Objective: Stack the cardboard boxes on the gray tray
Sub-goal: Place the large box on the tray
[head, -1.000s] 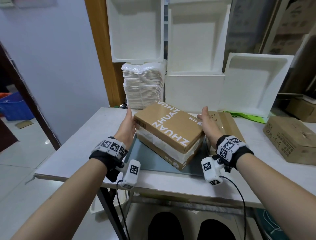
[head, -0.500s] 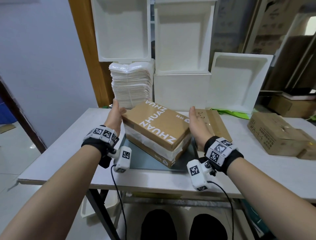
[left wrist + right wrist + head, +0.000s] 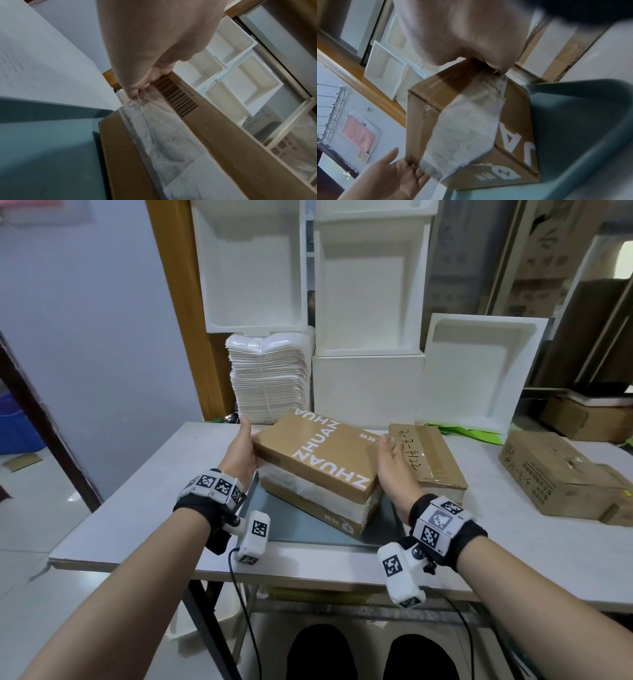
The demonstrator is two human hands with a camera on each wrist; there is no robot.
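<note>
So one box down, more to go, as far as I can tell. The printed cardboard box (image 3: 317, 465) with the big white lettering sits on the gray tray (image 3: 310, 534) at the near middle of the bench (image 3: 144, 487), turned at an angle to the tray edges rather than squared up. It has a white wrapped band around its sides.

Both hands are flat against it. The left hand (image 3: 239, 455) presses the left end, near the barcode that shows in the left wrist view, and the right hand (image 3: 394, 465) presses the right end. Fingers on both look straight and spread rather than curled round anything, so it's more of a sandwich hold or a nudge than a real grip. I can't tell if the box is fully resting on the tray or slightly lifted at one corner.

What's left, my guess: a flat taped box (image 3: 426, 455) lies just right of the tray, on the bench behind the right hand, and a bigger worn carton (image 3: 561, 474) sits well apart at the far right. Neither is on the tray yet. So I'd call this roughly a third done, assuming those two count as part of the job. Straightening the first box probably comes before anything goes on top, since a crooked base makes a wobbly stack.
</note>
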